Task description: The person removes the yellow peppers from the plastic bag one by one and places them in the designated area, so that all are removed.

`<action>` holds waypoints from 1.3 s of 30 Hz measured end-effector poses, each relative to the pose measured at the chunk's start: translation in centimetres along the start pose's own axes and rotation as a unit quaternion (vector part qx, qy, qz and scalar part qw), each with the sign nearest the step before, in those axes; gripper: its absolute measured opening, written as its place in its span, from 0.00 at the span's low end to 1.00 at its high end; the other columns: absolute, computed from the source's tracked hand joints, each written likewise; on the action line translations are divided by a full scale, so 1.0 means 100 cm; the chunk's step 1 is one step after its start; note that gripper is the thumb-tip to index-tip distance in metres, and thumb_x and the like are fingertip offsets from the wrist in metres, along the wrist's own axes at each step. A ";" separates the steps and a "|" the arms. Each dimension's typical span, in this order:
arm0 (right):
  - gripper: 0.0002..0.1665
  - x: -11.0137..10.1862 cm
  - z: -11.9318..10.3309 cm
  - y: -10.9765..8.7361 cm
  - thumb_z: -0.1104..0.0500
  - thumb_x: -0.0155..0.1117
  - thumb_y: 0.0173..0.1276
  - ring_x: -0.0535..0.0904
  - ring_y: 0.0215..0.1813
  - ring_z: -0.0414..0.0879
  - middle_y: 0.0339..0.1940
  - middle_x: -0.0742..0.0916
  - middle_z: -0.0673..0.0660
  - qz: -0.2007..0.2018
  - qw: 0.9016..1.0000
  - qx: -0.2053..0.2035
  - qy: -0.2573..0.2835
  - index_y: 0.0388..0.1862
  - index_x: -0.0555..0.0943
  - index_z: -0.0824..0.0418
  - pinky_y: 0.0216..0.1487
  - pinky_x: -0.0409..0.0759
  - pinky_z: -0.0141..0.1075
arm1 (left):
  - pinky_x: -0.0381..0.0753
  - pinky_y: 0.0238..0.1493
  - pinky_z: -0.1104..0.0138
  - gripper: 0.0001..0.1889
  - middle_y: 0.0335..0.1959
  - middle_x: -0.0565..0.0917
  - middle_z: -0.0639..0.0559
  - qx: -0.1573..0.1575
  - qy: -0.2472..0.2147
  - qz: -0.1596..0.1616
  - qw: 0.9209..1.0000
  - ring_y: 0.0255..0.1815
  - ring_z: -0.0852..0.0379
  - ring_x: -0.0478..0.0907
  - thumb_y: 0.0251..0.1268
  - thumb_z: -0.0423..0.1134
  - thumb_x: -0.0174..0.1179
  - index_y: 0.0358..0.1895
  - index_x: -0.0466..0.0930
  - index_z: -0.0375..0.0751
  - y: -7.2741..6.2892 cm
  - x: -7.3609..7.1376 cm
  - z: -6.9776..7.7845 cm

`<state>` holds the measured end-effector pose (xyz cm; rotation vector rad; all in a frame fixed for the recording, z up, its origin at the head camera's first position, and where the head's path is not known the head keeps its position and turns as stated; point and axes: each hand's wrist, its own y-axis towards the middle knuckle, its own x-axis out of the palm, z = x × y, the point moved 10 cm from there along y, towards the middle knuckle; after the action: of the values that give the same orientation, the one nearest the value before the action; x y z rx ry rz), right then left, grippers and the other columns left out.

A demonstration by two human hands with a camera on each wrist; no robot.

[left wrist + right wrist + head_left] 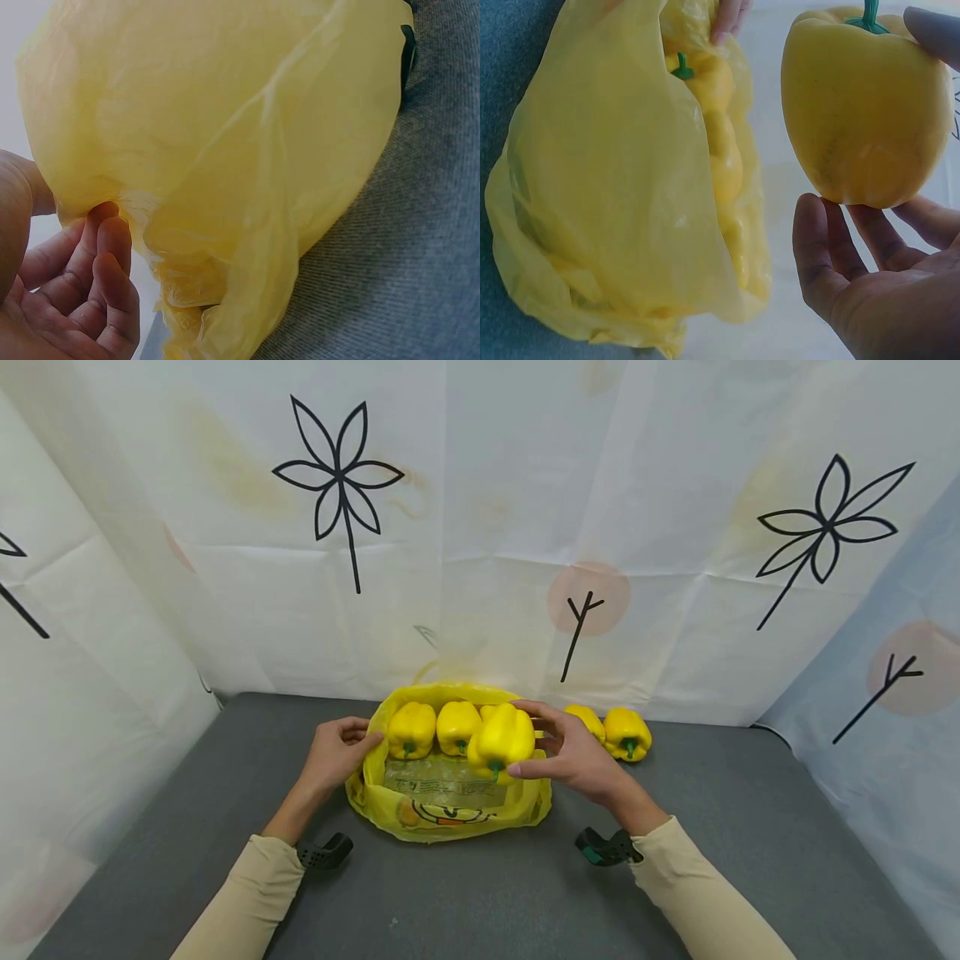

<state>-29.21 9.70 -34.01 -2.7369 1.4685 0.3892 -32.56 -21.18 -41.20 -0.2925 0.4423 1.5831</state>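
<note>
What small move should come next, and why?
I'd probably lower the held pepper into the bag: the right hand holds it up at the open mouth, the left hand pinches the bag's edge, and other peppers sit inside.

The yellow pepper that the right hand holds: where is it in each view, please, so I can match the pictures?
Head: the yellow pepper is just right of centre, in the lower half, at the fingers of the right hand.
Left wrist: it is not in this picture.
Right wrist: upper right, stem up, between thumb and fingers.
Shared landmark: the yellow bag, lower middle in head, large in left wrist, left side in right wrist.
</note>
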 end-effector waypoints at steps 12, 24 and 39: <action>0.50 -0.016 -0.003 -0.008 0.62 0.79 0.60 0.72 0.68 0.56 0.73 0.72 0.59 0.023 0.999 -0.019 -0.014 0.78 0.65 0.58 0.69 0.69 0.54 | 0.83 0.45 0.61 0.19 0.45 0.85 0.38 0.003 0.007 0.002 1.000 0.48 0.43 0.82 0.74 0.38 0.61 0.59 0.80 0.26 -0.001 0.000 0.001; 0.50 -0.029 0.005 -0.016 0.65 0.76 0.62 0.76 0.63 0.60 0.72 0.70 0.65 0.029 0.999 -0.012 0.006 0.80 0.62 0.61 0.55 0.82 0.43 | 0.82 0.41 0.67 0.19 0.44 0.85 0.38 0.004 0.004 0.001 1.000 0.46 0.44 0.82 0.74 0.38 0.62 0.58 0.80 0.26 -0.001 0.000 0.002; 0.49 -0.047 0.010 -0.029 0.68 0.74 0.63 0.77 0.61 0.57 0.71 0.70 0.65 0.038 0.999 0.001 -0.005 0.80 0.61 0.61 0.53 0.83 0.40 | 0.81 0.41 0.66 0.18 0.43 0.85 0.40 0.008 0.002 -0.001 1.000 0.44 0.48 0.82 0.74 0.38 0.61 0.57 0.80 0.26 -0.001 0.000 0.002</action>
<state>-29.49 15.31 -34.27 -2.6780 1.5739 0.4024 -32.46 -21.07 -41.01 -0.2831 0.4567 1.5762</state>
